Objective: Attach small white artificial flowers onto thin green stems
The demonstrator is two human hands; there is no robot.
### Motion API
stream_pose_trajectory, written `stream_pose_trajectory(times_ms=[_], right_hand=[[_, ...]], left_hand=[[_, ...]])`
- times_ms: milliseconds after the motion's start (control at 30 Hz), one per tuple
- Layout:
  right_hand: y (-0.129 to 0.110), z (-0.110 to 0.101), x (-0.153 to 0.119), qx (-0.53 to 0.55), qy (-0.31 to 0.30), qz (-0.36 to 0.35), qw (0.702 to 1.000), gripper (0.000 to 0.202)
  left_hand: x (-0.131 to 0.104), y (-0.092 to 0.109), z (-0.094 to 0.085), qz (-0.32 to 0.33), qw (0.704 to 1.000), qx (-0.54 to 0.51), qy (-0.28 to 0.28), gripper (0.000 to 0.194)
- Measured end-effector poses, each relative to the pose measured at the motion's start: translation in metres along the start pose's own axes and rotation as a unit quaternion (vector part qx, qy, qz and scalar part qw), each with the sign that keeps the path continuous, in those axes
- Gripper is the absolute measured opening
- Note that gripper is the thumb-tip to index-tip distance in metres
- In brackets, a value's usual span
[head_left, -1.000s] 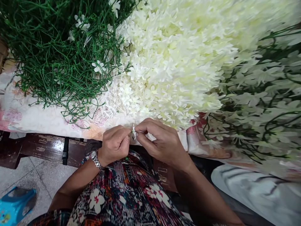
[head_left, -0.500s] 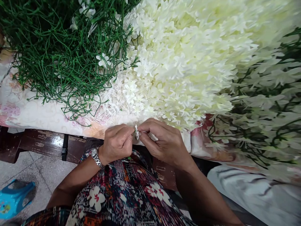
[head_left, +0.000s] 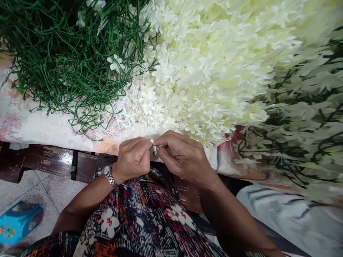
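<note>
My left hand (head_left: 134,157) is closed in a fist-like pinch around a green plastic stem (head_left: 147,176), whose tip pokes out below the fingers. Most of that stem is hidden in the palm. My right hand (head_left: 183,157) pinches a small white artificial flower (head_left: 153,147) between thumb and forefinger. The fingertips of both hands almost meet at this flower, in front of my body. Just beyond them lies a big heap of white flowers (head_left: 203,82). Thin white stamen pieces (head_left: 127,110) are spread left of the heap.
A tangled pile of green plastic stems (head_left: 66,67) fills the far left. Finished-looking white flower sprays with green stems (head_left: 300,142) lie at right. A flowered cloth (head_left: 48,121) covers the surface. A blue stool (head_left: 20,221) stands on the floor; pale fabric (head_left: 289,217) is at lower right.
The hands stay together at the flower, with only slight finger movement. The flower has tilted a little, and the whole view has shifted slightly.
</note>
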State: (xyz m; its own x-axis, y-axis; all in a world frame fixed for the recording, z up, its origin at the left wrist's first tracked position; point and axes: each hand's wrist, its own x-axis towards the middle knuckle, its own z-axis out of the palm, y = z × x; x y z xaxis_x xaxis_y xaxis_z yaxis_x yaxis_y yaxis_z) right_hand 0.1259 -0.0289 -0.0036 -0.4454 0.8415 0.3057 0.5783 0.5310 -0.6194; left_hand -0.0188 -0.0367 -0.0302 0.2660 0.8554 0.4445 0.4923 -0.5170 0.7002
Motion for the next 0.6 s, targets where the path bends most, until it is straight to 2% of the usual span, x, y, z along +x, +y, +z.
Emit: stream_pose_trajectory(times_ms=[133, 200, 300, 333, 467, 533, 600], right_hand=[[-0.005, -0.007, 0.0, -0.025, 0.013, -0.006, 1.0, 0.01], [-0.01, -0.014, -0.001, -0.028, 0.053, -0.005, 0.998, 0.016], [-0.019, -0.019, -0.007, -0.002, 0.114, -0.022, 0.993, 0.027], [-0.022, -0.017, -0.01, 0.009, 0.105, -0.03, 0.994, 0.03], [-0.032, 0.003, -0.017, 0.014, 0.006, -0.034, 0.999, 0.036], [-0.032, 0.015, -0.018, -0.005, 0.02, -0.043, 0.999, 0.019], [-0.029, 0.02, -0.017, -0.017, 0.04, -0.049, 0.998, 0.014]], left_hand=[[0.0, 0.001, -0.005, -0.048, 0.994, -0.092, 0.015, 0.012], [-0.002, 0.001, -0.008, -0.096, 0.983, -0.155, 0.031, 0.009], [-0.005, 0.0, -0.011, -0.152, 0.956, -0.236, 0.087, 0.005], [-0.006, 0.0, -0.01, -0.164, 0.946, -0.257, 0.11, 0.003], [-0.007, 0.001, -0.004, -0.213, 0.918, -0.284, 0.176, 0.005], [-0.008, 0.002, -0.001, -0.229, 0.91, -0.289, 0.191, 0.009], [-0.008, 0.002, -0.002, -0.239, 0.899, -0.314, 0.19, 0.011]])
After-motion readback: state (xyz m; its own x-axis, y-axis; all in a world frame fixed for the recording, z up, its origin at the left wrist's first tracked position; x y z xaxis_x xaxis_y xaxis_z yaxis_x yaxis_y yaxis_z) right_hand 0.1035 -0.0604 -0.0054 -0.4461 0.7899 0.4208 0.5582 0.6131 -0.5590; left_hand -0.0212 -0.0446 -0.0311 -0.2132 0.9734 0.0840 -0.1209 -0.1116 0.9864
